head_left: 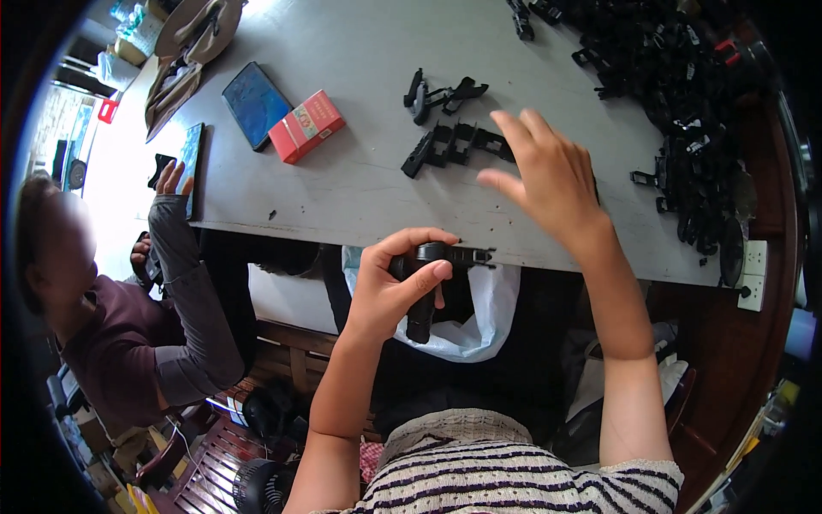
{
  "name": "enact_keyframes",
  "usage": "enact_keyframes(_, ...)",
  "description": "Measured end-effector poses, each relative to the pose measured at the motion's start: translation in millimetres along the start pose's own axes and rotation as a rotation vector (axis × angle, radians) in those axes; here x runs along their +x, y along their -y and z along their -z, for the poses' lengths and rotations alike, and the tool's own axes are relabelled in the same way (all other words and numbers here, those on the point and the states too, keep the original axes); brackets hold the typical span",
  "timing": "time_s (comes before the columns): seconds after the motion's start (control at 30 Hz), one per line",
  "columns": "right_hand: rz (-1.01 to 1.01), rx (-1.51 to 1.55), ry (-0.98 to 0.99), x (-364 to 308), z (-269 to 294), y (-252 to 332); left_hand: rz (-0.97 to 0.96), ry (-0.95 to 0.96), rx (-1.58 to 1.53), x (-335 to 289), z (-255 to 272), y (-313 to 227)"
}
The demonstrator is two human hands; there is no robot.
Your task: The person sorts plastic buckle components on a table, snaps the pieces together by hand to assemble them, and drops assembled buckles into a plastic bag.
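Note:
My left hand (383, 289) is closed round a black plastic part (419, 322) with a rounded top and a stubby grip pointing down. A narrow, notched black piece (472, 256) sticks out from it to the right; whether the two are joined I cannot tell. Over the table my right hand (552, 178) is open, thumb and fingers spread, with nothing seen in it. Just left of its fingers lies a row of black plastic pieces (454, 144), partly covered by the hand. Behind that row is a small group of black pieces (441, 97).
A big heap of black parts (676, 94) covers the table's right side. To the left are a blue-screened phone (257, 104) and a red box (306, 127). Below the edge of the grey table (360, 184) hangs a white plastic bag (495, 321). A co-worker (120, 343) sits at left.

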State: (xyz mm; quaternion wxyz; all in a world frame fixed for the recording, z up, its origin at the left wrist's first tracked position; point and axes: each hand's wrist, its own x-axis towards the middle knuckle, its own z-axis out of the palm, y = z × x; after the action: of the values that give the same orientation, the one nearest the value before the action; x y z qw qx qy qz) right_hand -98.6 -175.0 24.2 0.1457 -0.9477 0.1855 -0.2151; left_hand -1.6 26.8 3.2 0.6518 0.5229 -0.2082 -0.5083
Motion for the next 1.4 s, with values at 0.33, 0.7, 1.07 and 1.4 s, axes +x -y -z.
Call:
enact_keyframes(0.33, -0.152, 0.833, 0.03, -43.4, 4.7, 40.6, -0.162, -0.092, 0.188, -7.8, 11.1, 0.1)
enact_keyframes(0.7, -0.271, 1.01, 0.19, -78.2, -9.7, 50.3, -0.121, -0.071, -0.021, -18.0, 4.3, 9.3)
enact_keyframes(1.07, 0.153, -0.136, -0.124, 2.6, -35.1, 3.3, -0.575, 0.067, 0.89, -4.7, 3.6, 1.7)
enact_keyframes(1.4, -0.352, 0.488, -0.238, -79.9, 25.1, 3.5, -0.804, 0.149, 1.097, 87.5, -64.8, -8.6)
